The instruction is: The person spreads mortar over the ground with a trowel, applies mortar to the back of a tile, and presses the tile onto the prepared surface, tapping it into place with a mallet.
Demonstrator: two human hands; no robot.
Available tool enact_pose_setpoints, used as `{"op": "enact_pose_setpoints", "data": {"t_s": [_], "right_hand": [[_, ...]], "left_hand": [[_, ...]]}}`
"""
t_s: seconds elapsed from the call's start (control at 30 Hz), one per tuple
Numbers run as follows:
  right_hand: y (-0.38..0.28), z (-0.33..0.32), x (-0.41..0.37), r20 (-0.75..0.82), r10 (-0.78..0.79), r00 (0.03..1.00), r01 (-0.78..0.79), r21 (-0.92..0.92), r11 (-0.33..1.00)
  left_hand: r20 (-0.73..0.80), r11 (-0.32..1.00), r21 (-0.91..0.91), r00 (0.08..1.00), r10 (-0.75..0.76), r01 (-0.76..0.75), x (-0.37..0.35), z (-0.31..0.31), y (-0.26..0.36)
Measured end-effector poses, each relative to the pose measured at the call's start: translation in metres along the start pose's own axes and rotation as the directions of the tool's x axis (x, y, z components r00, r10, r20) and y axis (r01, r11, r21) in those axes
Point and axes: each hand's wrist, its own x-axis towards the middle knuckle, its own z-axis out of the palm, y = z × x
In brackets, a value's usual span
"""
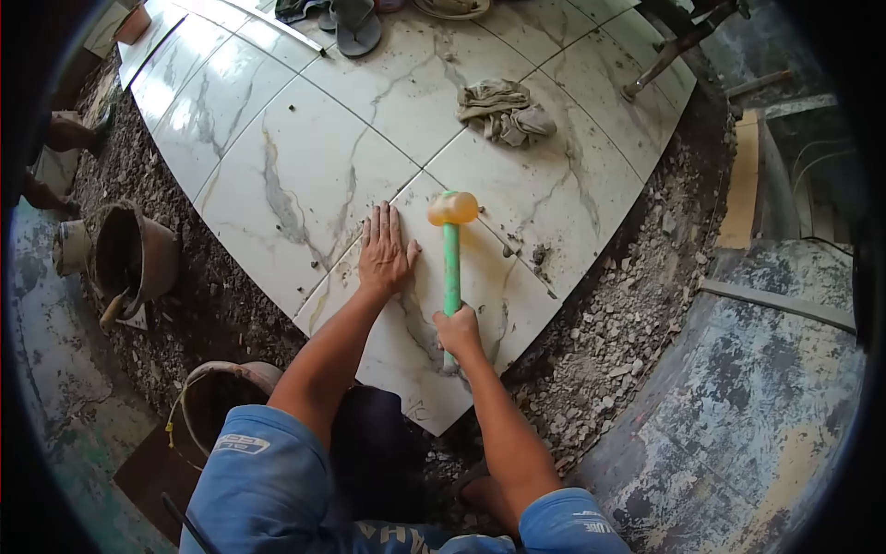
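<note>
My left hand (386, 256) lies flat on a white marble-patterned floor tile (415, 319), its fingers stretched toward the joint with the neighbouring tile. In my right hand (459, 332) is the green handle of a rubber mallet (451, 240), fingers wrapped round its lower part. The mallet's orange-yellow head points away from me, over the far part of the same tile. Small dark crumbs of mortar (541, 251) lie along the joint to the right of the mallet head.
A crumpled grey rag (505, 113) lies on the tiles ahead. Sandals (355, 26) rest at the far edge. Buckets (159, 254) stand on the left, one beside my left arm (263, 372). Rubble (609, 323) borders the tiles at right. Another person's limbs (66, 137) show at far left.
</note>
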Motion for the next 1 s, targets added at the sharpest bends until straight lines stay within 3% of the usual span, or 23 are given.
{"op": "enact_pose_setpoints", "data": {"t_s": [0.03, 0.07, 0.1, 0.13, 0.2, 0.33, 0.4, 0.47, 0.6, 0.7, 0.8, 0.83, 0.93, 0.97, 1.0], "right_hand": [[0.002, 0.004, -0.001, -0.001, 0.008, 1.0, -0.008, 0.019, 1.0], [0.0, 0.008, -0.004, -0.11, -0.225, 0.968, 0.216, -0.083, 0.973], [0.0, 0.01, -0.006, -0.187, -0.448, 0.874, 0.41, -0.213, 0.887], [0.013, 0.01, -0.002, -0.193, -0.438, 0.878, 0.4, -0.206, 0.893], [0.019, 0.01, 0.012, -0.106, -0.18, 0.978, 0.163, -0.145, 0.976], [0.01, -0.006, -0.011, -0.17, -0.277, 0.946, 0.255, -0.14, 0.957], [0.015, -0.013, -0.013, -0.152, -0.184, 0.971, 0.123, -0.34, 0.932], [0.017, -0.017, -0.022, -0.206, -0.27, 0.941, 0.194, -0.326, 0.925], [0.033, -0.045, -0.069, -0.35, -0.503, 0.791, 0.45, -0.226, 0.864], [0.091, -0.089, -0.067, -0.414, -0.569, 0.71, 0.304, -0.549, 0.779], [0.094, -0.123, -0.067, -0.369, -0.422, 0.828, 0.037, -0.716, 0.697], [0.092, -0.13, -0.07, -0.379, -0.338, 0.861, -0.033, -0.707, 0.707], [0.109, -0.143, -0.067, -0.356, -0.363, 0.861, 0.047, -0.655, 0.754], [0.107, -0.145, -0.067, -0.336, -0.266, 0.903, -0.03, -0.669, 0.742], [0.106, -0.148, -0.07, -0.343, -0.266, 0.901, -0.032, -0.664, 0.747]], "left_hand": [[0.006, 1.0, -0.008, 1.0, -0.002, 0.002, 0.001, 0.0, 0.001], [0.009, 1.0, -0.002, 1.0, 0.012, -0.012, 0.005, 0.001, 0.001], [0.003, 1.0, 0.01, 1.0, 0.002, -0.002, 0.005, 0.001, 0.001], [0.004, 1.0, 0.017, 1.0, -0.006, 0.006, 0.001, 0.001, 0.002], [0.007, 1.0, 0.003, 1.0, -0.001, 0.001, 0.0, 0.0, 0.005], [-0.001, 1.0, -0.021, 1.0, -0.005, 0.005, 0.002, 0.0, 0.0], [0.018, 0.999, -0.048, 1.0, -0.011, 0.012, 0.001, -0.003, 0.003], [-0.005, 0.999, -0.042, 1.0, 0.01, -0.01, 0.006, -0.002, 0.003], [-0.006, 1.0, -0.026, 1.0, 0.001, -0.001, 0.002, 0.0, 0.004], [0.007, 0.999, -0.006, 0.999, 0.035, -0.035, 0.003, 0.002, 0.004], [0.019, 0.999, 0.039, 1.0, 0.022, -0.023, 0.002, 0.004, 0.004], [0.009, 0.998, 0.066, 1.0, 0.021, -0.022, 0.003, 0.006, 0.003], [0.023, 0.996, 0.086, 1.0, 0.02, -0.022, 0.001, 0.002, 0.007], [0.019, 0.996, 0.088, 1.0, 0.019, -0.021, 0.003, 0.003, 0.006], [0.018, 0.996, 0.09, 1.0, 0.015, -0.017, 0.002, 0.003, 0.006]]}}
